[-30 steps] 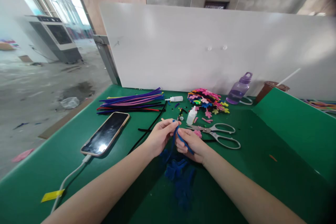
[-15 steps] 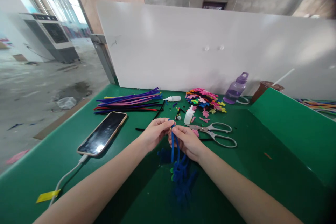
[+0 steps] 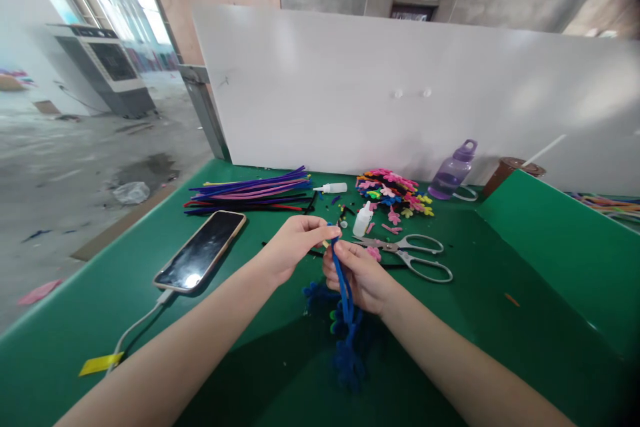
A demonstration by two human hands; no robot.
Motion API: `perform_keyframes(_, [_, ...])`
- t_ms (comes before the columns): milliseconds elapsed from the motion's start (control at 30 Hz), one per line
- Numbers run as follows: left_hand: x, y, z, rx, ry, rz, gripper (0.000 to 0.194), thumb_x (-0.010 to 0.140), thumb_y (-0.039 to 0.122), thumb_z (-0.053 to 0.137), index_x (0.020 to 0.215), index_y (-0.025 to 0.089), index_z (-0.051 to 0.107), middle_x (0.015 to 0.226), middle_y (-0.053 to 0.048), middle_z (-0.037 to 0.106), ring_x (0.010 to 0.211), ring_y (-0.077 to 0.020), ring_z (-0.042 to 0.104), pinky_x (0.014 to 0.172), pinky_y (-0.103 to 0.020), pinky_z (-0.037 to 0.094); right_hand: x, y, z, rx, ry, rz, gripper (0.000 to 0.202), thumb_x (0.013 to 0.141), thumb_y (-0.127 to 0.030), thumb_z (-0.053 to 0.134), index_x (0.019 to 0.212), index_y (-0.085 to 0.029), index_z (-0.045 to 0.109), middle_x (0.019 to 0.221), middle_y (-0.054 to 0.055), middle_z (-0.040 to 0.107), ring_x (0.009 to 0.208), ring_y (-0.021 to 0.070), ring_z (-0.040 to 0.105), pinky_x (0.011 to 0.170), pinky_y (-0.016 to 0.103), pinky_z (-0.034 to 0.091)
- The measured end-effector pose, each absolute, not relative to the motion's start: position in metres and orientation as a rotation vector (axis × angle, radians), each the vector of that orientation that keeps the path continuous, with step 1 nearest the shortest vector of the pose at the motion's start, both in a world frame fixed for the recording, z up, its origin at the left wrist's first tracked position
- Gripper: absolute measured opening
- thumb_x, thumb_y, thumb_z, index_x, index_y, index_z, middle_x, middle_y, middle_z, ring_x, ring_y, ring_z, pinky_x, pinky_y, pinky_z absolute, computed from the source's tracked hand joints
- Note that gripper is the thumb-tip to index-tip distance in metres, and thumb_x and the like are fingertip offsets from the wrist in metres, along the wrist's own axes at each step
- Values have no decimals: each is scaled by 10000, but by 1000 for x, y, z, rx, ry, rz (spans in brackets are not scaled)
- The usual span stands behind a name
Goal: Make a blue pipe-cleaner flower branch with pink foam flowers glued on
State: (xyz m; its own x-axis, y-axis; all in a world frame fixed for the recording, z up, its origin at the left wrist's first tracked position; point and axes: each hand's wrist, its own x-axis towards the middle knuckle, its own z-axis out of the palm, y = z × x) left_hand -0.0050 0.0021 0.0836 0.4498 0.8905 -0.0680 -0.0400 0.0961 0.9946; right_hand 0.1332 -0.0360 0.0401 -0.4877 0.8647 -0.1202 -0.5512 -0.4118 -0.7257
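Blue pipe cleaners [image 3: 345, 290] hang from between my two hands at the middle of the table. My left hand [image 3: 303, 240] pinches their upper end between thumb and fingers. Just below, my right hand [image 3: 357, 270] is closed round the strands. Fuzzy blue flower shapes [image 3: 347, 357] dangle at the lower end, with a bit of green beside them. Scissors [image 3: 400, 250] lie spread on the table to the right of my right hand. Behind the hands stands a white glue bottle [image 3: 363, 219]; a second glue bottle [image 3: 334, 187] lies on its side.
A bundle of pipe cleaners [image 3: 250, 190] and a phone [image 3: 200, 250] on a charging cable lie at left. Colourful fuzzy flowers [image 3: 393, 190] are heaped at the back. A purple bottle [image 3: 453, 170] and a brown cup [image 3: 507, 173] stand by the white partition [image 3: 320, 87].
The blue strands have drawn together and hang at a slant, their flower ends swinging slightly. My left hand has tilted and shifted a little at the top. The whole view has moved slightly.
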Motion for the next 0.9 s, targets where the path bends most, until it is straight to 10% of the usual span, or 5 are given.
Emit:
perform_keyframes(367, [-6, 7, 60, 1152, 911, 949, 310, 625, 367, 720, 507, 138, 548, 479, 36, 426, 487, -79, 380, 499, -223, 292, 133, -34, 60, -1012, -910, 1744, 343, 683, -397, 696, 625, -170, 446, 483, -101, 320, 385, 14, 164, 384, 181, 108])
perform_keyframes(667, [-1, -7, 63, 1024, 1047, 1171, 291, 590, 370, 726, 518, 134, 573, 469, 41, 452, 473, -71, 376, 495, -227, 265, 117, -42, 75, -1453, -1910, 207, 83, 785, -183, 518, 751, -189, 593, 596, 58, 549, 535, 149, 464, 527, 272, 246])
perform_keyframes(900, [-11, -11, 67, 917, 848, 1046, 282, 587, 357, 752, 574, 121, 598, 504, 33, 458, 493, -69, 414, 528, -227, 337, 133, -46, 93, -1378, -1846, 618, 289, 812, -422, 533, 664, -186, 615, 565, 23, 556, 535, 136, 482, 525, 258, 297])
